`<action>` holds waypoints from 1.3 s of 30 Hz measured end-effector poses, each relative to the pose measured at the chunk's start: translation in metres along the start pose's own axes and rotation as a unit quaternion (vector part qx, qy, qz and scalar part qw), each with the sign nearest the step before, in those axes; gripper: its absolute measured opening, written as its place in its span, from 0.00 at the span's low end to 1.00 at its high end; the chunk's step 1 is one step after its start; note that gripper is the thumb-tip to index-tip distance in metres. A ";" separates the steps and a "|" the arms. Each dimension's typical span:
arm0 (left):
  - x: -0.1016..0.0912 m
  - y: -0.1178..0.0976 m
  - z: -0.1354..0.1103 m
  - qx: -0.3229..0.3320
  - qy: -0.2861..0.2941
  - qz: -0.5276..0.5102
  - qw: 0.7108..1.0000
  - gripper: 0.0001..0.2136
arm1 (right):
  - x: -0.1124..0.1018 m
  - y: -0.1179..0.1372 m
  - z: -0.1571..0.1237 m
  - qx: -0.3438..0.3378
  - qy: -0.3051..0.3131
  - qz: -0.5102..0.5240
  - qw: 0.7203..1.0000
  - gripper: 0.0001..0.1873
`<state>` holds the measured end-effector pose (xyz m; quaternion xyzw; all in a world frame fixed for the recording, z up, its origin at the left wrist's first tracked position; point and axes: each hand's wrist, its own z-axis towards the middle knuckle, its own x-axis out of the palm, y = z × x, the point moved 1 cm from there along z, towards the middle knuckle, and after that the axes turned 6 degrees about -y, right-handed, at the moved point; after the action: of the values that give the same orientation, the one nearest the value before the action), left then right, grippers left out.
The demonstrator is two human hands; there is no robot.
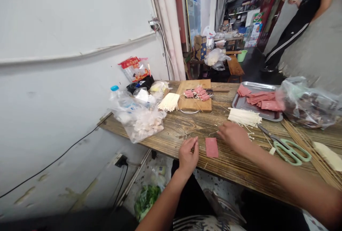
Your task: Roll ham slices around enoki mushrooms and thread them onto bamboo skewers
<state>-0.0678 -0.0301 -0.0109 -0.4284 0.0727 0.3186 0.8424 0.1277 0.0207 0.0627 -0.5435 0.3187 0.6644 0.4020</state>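
A pink slice of meat (211, 147) lies flat on the wooden table (187, 126) between my hands. My left hand (187, 155) rests just left of it, fingers curled together in a pinch on something too small to make out. My right hand (233, 135) lies palm down to the slice's right, fingers curled, right beside a bundle of white enoki mushrooms (244, 117); what it grips, if anything, is hidden.
A metal tray (240, 101) holds more pink slices. A cutting board (194, 99) carries skewered meat rolls and another enoki bundle (169, 101). Green-handled scissors (290, 150), bamboo skewers (307, 143) and plastic bags (139, 117) lie around. A person (299, 17) stands at the far right.
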 end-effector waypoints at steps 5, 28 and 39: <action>0.001 -0.001 0.002 0.013 -0.003 0.005 1.000 0.12 | 0.009 -0.034 0.033 0.096 0.107 -0.029 0.989 0.11; 0.085 -0.064 0.091 -0.032 0.216 -0.219 0.951 0.19 | -0.053 -0.069 0.015 0.157 -0.100 0.551 0.813 0.24; 0.111 -0.087 0.107 -0.038 0.319 -0.177 0.930 0.15 | -0.039 -0.122 -0.014 0.134 -0.188 0.436 0.870 0.19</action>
<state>0.0551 0.0676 0.0706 -0.5453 0.2483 0.0129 0.8005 0.2448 0.0589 0.0995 -0.1549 0.5275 0.8129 0.1923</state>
